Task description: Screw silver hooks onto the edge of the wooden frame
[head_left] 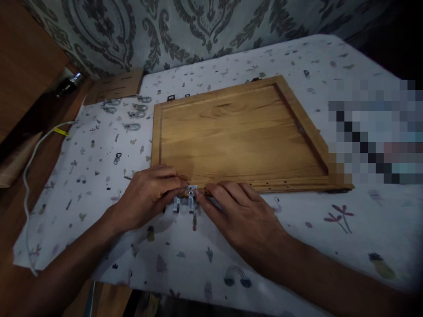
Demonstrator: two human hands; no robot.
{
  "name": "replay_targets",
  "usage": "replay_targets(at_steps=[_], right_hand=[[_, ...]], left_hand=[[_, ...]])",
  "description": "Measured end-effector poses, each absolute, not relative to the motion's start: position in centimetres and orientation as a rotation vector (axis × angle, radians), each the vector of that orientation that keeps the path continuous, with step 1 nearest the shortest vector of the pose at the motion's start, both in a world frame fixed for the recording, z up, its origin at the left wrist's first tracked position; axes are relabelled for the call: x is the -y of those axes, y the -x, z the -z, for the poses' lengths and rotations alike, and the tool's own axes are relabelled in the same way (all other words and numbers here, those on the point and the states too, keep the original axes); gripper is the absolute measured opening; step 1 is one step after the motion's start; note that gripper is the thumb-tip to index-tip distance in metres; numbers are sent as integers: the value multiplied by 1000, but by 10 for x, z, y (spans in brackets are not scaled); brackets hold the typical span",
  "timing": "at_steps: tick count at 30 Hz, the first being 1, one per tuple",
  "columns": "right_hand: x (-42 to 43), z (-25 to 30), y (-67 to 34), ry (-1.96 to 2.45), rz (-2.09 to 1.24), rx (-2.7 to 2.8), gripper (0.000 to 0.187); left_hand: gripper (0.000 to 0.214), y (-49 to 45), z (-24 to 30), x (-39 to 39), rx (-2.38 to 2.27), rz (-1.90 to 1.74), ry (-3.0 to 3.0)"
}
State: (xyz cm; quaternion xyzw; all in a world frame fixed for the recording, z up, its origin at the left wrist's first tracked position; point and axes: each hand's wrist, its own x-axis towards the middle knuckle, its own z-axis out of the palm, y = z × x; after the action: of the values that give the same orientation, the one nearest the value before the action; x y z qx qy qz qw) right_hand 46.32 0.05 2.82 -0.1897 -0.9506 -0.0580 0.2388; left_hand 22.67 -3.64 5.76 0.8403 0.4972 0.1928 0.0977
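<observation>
A flat wooden panel with a raised frame (238,132) lies on a patterned white cloth. A small silver metal hook bracket (188,200) sits against the panel's near edge. My left hand (147,193) pinches the bracket from the left, fingers curled together. From the right my right hand (234,211) meets it, fingers closed around a thin tool whose tip touches the bracket; the tool is mostly hidden.
Several more silver hooks (132,112) lie on the cloth left of the panel. A white cord (36,158) runs along the left edge. A brown cardboard piece (115,86) and a dark cylinder (68,86) sit at back left. A blurred-out area (376,132) lies at right.
</observation>
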Motion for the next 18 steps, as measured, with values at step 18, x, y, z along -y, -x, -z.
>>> replay_targets(at_steps=[18], right_hand=[[-2,-18,-468,398,19,2573,33]], left_hand=[[28,-227,-58,36,-1486,-586,-2472]])
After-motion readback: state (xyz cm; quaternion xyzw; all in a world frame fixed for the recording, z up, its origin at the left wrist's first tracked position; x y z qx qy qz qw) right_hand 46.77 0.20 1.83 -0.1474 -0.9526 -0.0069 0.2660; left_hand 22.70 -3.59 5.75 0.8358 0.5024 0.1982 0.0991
